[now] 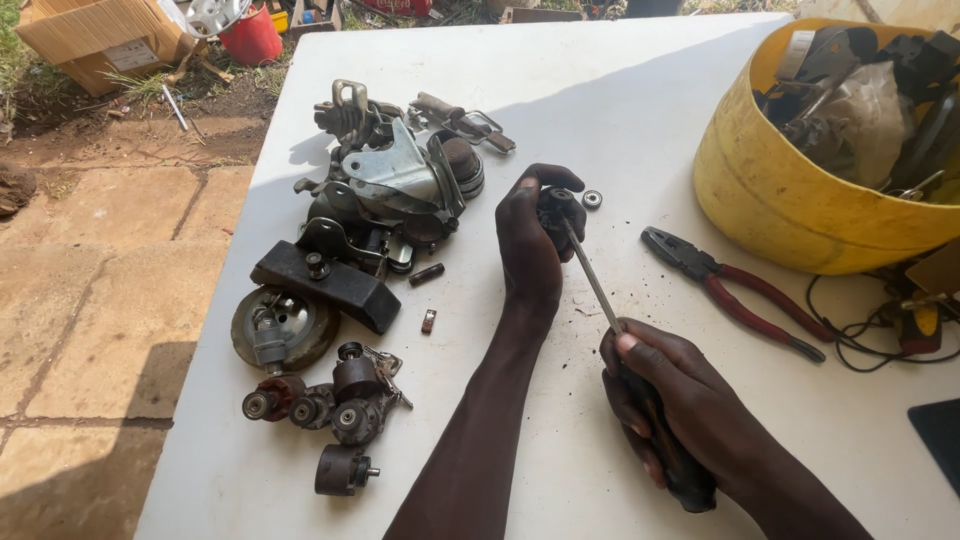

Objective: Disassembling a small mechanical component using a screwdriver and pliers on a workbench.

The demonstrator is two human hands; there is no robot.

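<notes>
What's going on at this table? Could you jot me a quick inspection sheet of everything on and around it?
Surface: white table, half in shadow, dotted with dark grit.
Job's things: small dark part; screwdriver with its tip at that part.
Clutter: pile of metal brackets and caster wheels; small bearing; red-handled pliers; yellow tub full of scrap parts.
Grippers: left hand grips the part; right hand grips the screwdriver handle.
Cables: black wire under the tub at the right edge.
Surroundings: stone paving, cardboard box, red bucket.
</notes>
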